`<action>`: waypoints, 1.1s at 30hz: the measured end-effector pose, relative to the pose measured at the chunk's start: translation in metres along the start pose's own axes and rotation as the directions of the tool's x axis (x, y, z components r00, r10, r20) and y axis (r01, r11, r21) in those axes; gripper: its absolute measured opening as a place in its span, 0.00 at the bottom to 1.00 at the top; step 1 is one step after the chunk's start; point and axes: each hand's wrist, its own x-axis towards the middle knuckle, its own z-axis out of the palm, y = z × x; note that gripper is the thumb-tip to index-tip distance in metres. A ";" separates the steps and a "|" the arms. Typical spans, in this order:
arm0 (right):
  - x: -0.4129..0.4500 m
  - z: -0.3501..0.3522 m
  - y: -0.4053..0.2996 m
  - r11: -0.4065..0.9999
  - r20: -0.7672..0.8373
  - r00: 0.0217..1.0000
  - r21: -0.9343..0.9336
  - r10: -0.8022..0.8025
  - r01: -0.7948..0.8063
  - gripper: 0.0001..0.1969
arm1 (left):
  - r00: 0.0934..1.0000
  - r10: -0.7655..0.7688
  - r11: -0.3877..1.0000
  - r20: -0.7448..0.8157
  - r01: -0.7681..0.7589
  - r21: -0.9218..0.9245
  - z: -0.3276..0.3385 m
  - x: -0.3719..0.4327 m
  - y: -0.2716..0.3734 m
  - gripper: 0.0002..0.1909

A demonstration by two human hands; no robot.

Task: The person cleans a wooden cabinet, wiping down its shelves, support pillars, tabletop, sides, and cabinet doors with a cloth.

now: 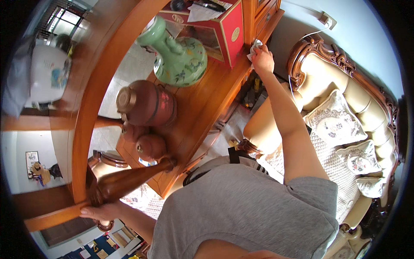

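My right hand point(263, 60) grips a crumpled white cloth or tissue point(256, 45) at the edge of a wooden cabinet shelf point(207, 94), beside a red box point(231, 35). At lower left, my left hand point(105, 212) holds the edge of an upper wooden shelf point(55, 217), next to a turned wooden post point(129, 184). Its thumb shows on the edge; the other fingers are mostly hidden. Between my hands on the lower shelf stand a green floral vase point(181, 61), a large reddish-brown lidded jar point(150, 103) and two smaller round brown pots point(151, 147).
A tufted cream sofa point(318, 69) with a carved wooden frame and patterned cushions point(336, 118) stands at right. A white cord point(290, 87) runs down from a wall socket point(328, 21). Paper and a dark pen-like object point(210, 5) lie on the red box.
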 end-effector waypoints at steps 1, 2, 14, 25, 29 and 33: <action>-0.013 -0.001 -0.014 0.999 0.002 0.999 0.022 0.035 -0.035 0.17 | 0.953 0.110 0.994 0.282 -0.099 -0.055 -0.008 0.003 0.001 0.52; -0.028 -0.004 -0.026 1.000 -0.019 1.000 0.026 0.016 -0.015 0.15 | 0.969 0.099 0.994 0.226 -0.105 0.016 -0.009 0.002 0.001 0.51; -0.157 -0.003 -0.111 0.961 0.037 0.973 -0.153 -0.228 0.231 0.19 | 0.910 0.165 0.976 0.380 -0.207 0.073 -0.008 0.000 0.003 0.50; -0.269 0.001 -0.175 0.791 -0.014 0.800 -0.166 -0.599 0.589 0.24 | 0.776 0.363 0.929 0.516 -0.260 -0.264 -0.003 0.006 -0.009 0.44; -0.302 0.001 -0.179 0.718 0.034 0.724 -0.103 -0.689 0.689 0.26 | 0.713 0.333 0.939 0.618 -0.190 -0.287 -0.021 0.011 -0.021 0.40; -0.332 -0.012 -0.186 0.679 0.075 0.675 0.039 -0.734 0.733 0.27 | 0.689 0.328 0.933 0.647 -0.130 -0.335 -0.039 0.006 -0.020 0.35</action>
